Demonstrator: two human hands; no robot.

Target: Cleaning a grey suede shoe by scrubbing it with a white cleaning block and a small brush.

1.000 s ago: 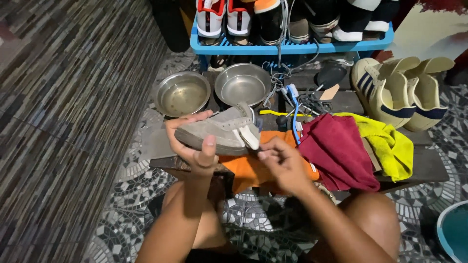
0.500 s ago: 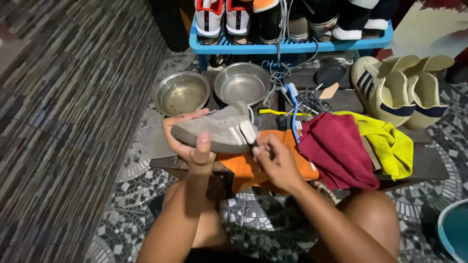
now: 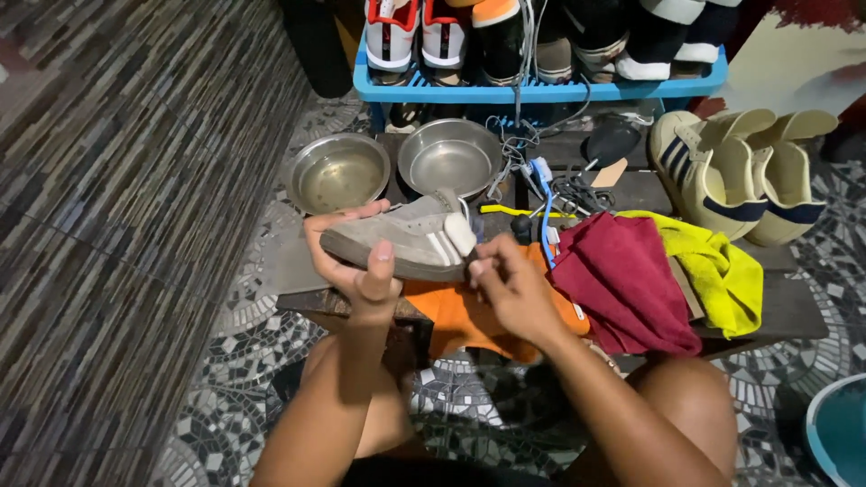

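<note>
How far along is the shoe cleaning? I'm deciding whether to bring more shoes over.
In hand: the left hand holds a grey sneaker on its side while the right hand works a small pale tool against its heel end. How clean that sneaker is cannot be told. Seemingly left: a cream pair of sneakers waits on the bench, with the red cloth and yellow cloth lying unused.

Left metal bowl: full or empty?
Not empty: the left metal bowl holds a shallow pool of murky liquid across its bottom. The right bowl looks dry.
</note>
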